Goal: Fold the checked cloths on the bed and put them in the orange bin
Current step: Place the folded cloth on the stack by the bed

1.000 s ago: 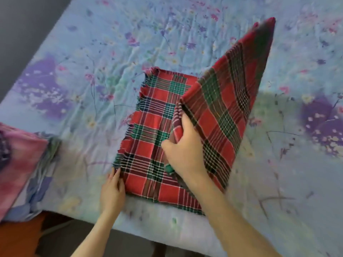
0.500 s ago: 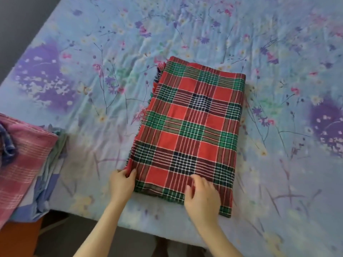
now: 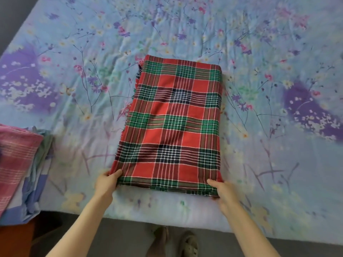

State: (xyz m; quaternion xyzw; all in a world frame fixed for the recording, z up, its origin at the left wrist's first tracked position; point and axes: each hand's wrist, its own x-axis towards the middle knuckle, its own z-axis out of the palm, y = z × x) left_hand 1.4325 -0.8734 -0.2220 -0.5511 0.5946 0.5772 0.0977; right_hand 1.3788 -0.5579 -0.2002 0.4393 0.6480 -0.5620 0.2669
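Note:
A red and green checked cloth [image 3: 174, 123] lies folded into a long rectangle on the bed [image 3: 259, 164], its short edge towards me. My left hand [image 3: 106, 183] pinches the near left corner, thumb on top. My right hand [image 3: 223, 191] grips the near right corner with the fingers curled under the edge. Part of the orange bin [image 3: 16, 236] shows at the lower left, below the bed's edge, mostly hidden under a pile of cloths.
A pile of folded cloths [image 3: 16, 160], pink checked on top and blue beneath, sits at the left edge over the bin. The flowered blue sheet covers the bed all around. My feet in sandals [image 3: 187, 243] stand on the grey floor by the bed's near edge.
The right half of the cloth was folded over onto the left and laid flat. My right hand slid from the cloth's middle of the near edge to its right corner.

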